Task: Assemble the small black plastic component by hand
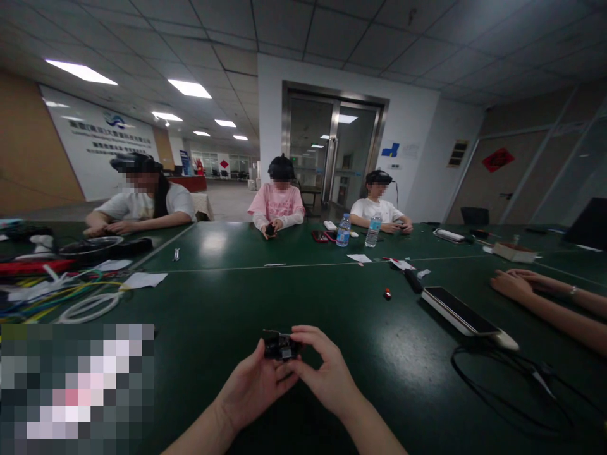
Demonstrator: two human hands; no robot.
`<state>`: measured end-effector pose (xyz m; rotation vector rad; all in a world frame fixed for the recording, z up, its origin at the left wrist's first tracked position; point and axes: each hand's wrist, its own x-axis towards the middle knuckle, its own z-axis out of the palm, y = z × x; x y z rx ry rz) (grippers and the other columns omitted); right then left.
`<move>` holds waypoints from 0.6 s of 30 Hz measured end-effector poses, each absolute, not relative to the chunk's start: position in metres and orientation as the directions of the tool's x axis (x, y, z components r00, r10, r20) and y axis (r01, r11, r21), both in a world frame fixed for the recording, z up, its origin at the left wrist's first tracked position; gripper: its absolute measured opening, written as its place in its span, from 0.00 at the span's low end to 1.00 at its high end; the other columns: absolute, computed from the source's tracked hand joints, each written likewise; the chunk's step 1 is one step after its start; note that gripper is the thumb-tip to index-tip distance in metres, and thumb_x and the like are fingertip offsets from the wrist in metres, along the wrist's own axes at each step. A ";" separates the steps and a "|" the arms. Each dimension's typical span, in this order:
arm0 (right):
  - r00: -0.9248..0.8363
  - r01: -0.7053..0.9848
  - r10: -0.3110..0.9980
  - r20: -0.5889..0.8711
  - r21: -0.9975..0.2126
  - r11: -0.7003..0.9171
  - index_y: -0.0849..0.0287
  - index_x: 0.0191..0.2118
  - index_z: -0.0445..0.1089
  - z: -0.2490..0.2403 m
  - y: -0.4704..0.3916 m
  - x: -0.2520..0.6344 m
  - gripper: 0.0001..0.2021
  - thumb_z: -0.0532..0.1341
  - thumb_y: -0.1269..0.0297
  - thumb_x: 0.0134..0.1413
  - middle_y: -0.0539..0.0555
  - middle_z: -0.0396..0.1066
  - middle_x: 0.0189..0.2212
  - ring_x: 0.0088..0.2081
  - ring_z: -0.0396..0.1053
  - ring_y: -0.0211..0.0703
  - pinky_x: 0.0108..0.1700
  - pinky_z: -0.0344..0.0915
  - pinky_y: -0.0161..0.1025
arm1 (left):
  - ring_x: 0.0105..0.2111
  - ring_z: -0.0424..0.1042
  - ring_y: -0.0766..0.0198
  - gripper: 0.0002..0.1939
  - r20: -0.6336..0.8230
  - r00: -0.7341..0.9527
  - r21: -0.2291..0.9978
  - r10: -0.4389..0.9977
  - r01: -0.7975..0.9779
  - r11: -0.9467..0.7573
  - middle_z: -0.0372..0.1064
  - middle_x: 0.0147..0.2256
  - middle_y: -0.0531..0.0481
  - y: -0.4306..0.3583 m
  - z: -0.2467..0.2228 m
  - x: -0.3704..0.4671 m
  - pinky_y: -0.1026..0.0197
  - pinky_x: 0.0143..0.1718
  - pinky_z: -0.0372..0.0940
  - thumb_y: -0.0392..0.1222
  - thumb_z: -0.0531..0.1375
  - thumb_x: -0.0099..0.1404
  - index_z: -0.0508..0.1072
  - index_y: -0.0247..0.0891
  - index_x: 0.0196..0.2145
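Between both hands I see a small black device with a grey metallic block and what looks like a thin wire or strip along its top edge; its exact kind I cannot make out. My left hand supports it from the left and below, thumb at its left edge. On the other side, the thumb and fingers of my right hand close on its right end. The device is held above the dark green table, and its underside is hidden by my fingers.
At right lie a phone on a white device, a black cable and a co-worker's hands. A small red-orange object lies nearer. Cables and papers crowd the left. Water bottles and three headset wearers are across the table.
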<state>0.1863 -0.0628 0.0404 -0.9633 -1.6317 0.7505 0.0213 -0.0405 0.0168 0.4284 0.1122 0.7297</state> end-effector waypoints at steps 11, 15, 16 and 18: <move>-0.025 0.253 0.928 0.372 -0.896 0.366 0.52 0.43 0.69 0.037 -0.056 0.195 0.18 0.63 0.73 0.42 0.52 0.71 0.43 0.47 0.66 0.47 0.53 0.59 0.48 | 0.41 0.72 0.58 0.16 -0.001 0.552 0.641 0.834 -0.639 0.424 0.74 0.42 0.44 -0.039 0.017 0.026 0.54 0.48 0.59 0.45 0.61 0.56 0.70 0.39 0.42; -0.029 0.229 0.926 0.375 -0.900 0.372 0.53 0.44 0.68 0.034 -0.052 0.199 0.18 0.63 0.71 0.43 0.52 0.70 0.43 0.48 0.66 0.47 0.53 0.59 0.48 | 0.37 0.74 0.59 0.18 -0.046 0.480 0.764 0.876 -0.548 0.341 0.75 0.38 0.45 -0.038 0.019 0.027 0.55 0.44 0.61 0.32 0.64 0.53 0.70 0.39 0.43; -0.029 0.232 0.928 0.372 -0.900 0.368 0.53 0.44 0.68 0.033 -0.052 0.199 0.18 0.63 0.71 0.44 0.52 0.70 0.43 0.48 0.66 0.47 0.53 0.59 0.48 | 0.37 0.74 0.59 0.18 -0.051 0.472 0.776 0.880 -0.535 0.333 0.75 0.38 0.44 -0.038 0.018 0.027 0.54 0.44 0.61 0.30 0.64 0.53 0.70 0.38 0.43; -0.027 0.241 0.931 0.364 -0.902 0.359 0.53 0.45 0.68 0.031 -0.051 0.198 0.19 0.62 0.72 0.43 0.52 0.70 0.43 0.47 0.66 0.47 0.53 0.59 0.48 | 0.35 0.74 0.59 0.18 -0.055 0.452 0.785 0.890 -0.532 0.319 0.75 0.37 0.44 -0.037 0.017 0.027 0.55 0.42 0.62 0.30 0.63 0.53 0.71 0.37 0.43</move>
